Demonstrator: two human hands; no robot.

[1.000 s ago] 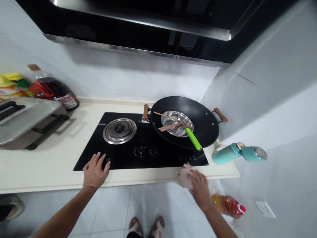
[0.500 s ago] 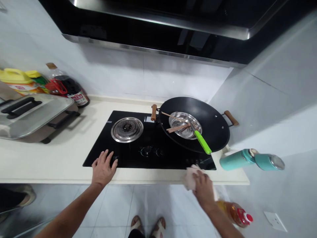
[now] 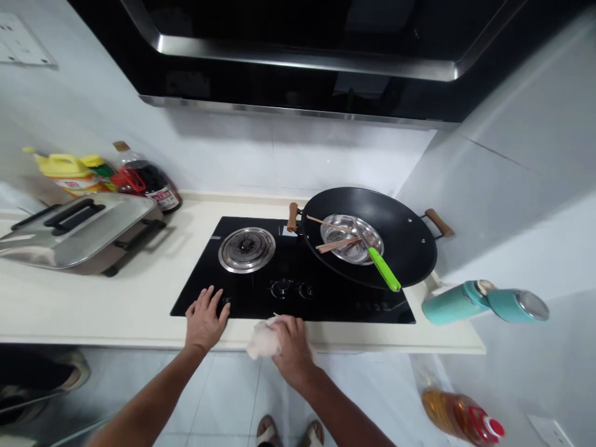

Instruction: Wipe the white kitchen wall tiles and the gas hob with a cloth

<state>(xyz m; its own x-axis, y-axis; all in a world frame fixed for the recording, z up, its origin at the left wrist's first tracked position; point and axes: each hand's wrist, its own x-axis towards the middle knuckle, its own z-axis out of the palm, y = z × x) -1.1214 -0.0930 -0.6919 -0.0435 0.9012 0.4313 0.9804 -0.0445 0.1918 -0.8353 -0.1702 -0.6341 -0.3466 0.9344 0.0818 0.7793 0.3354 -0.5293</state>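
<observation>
My left hand [image 3: 205, 318] rests flat, fingers spread, on the front left corner of the black glass hob [image 3: 261, 292]. My right hand [image 3: 292, 345] presses a crumpled pale cloth [image 3: 261, 339] onto the cream counter strip just in front of the hob's middle. A black wok [image 3: 372, 239] with wooden handles sits on the right burner. Inside it lie a steel dish [image 3: 349, 233], wooden chopsticks [image 3: 333, 244] and a green-handled utensil [image 3: 385, 271].
The bare left burner [image 3: 246, 249] and two knobs [image 3: 293, 289] are on the hob. A steel-lidded pan [image 3: 74, 230] and sauce bottles [image 3: 139, 183] stand at the left. A teal flask [image 3: 454, 303] lies at the right counter end. An oil bottle [image 3: 460, 416] is on the floor.
My right hand has slid the cloth leftward along the counter's front strip, from the hob's right corner to its middle. My left hand has stayed on the hob's corner.
</observation>
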